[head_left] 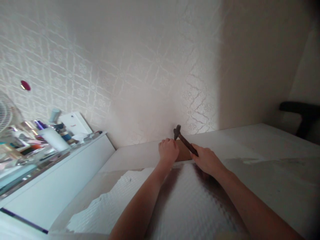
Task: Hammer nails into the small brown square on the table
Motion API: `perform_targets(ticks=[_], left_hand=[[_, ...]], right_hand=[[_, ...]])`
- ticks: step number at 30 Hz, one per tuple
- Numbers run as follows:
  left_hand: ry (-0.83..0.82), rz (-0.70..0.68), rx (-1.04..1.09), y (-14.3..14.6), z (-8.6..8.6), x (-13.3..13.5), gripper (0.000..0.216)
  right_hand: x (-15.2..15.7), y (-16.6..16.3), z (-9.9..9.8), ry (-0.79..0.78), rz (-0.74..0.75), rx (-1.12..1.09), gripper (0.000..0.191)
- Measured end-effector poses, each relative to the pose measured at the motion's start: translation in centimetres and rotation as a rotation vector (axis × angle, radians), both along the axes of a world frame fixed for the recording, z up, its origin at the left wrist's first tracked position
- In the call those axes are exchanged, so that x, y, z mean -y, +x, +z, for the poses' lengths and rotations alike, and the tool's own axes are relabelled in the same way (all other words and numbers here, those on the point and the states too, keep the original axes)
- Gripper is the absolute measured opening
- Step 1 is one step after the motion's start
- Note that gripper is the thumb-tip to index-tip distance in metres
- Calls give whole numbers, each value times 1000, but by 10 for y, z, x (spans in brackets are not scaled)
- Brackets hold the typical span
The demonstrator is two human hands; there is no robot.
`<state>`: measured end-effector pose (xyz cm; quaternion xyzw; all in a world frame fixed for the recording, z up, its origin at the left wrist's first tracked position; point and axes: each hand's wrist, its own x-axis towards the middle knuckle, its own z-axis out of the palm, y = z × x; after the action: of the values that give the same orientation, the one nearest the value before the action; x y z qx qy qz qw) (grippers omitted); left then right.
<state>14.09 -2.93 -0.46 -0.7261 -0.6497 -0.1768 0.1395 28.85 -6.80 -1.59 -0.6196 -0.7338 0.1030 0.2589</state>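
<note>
My right hand (203, 159) is wrapped round the wooden handle of a hammer (185, 142). The dark hammer head points up and to the left, just above and right of my left hand (168, 149). My left fingers are curled closed at the left edge of a small brown board (183, 152); what they pinch, if anything, is hidden. The board lies between my two hands, close to the foot of the wall.
Patterned wallpaper covers the wall (150, 76) ahead. At left, a white dresser (82, 166) carries bottles, a white box (75, 122) and a fan (5, 113). A black armrest-like shape (300, 111) stands at right. Whitish textured sheeting (112, 203) spreads below.
</note>
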Motion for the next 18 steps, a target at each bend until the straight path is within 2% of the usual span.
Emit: perform_targets(ticks=[5, 9, 12, 16, 18], left_hand=[[-184, -45, -87, 40, -7, 34, 45], [-272, -72, -121, 46, -11, 44, 44], [-312, -165, -139, 25, -8, 44, 39], [-379, -373, -92, -21, -2, 38, 50], [-427, -363, -46, -38, 0, 35, 57]], right_hand=[[1, 2, 7, 22, -97, -22, 44], [1, 4, 10, 57, -119, -35, 44], [0, 4, 9, 65, -90, -30, 44], [-1, 2, 5, 61, 1, -49, 46], [-1, 0, 3, 57, 54, -77, 47]])
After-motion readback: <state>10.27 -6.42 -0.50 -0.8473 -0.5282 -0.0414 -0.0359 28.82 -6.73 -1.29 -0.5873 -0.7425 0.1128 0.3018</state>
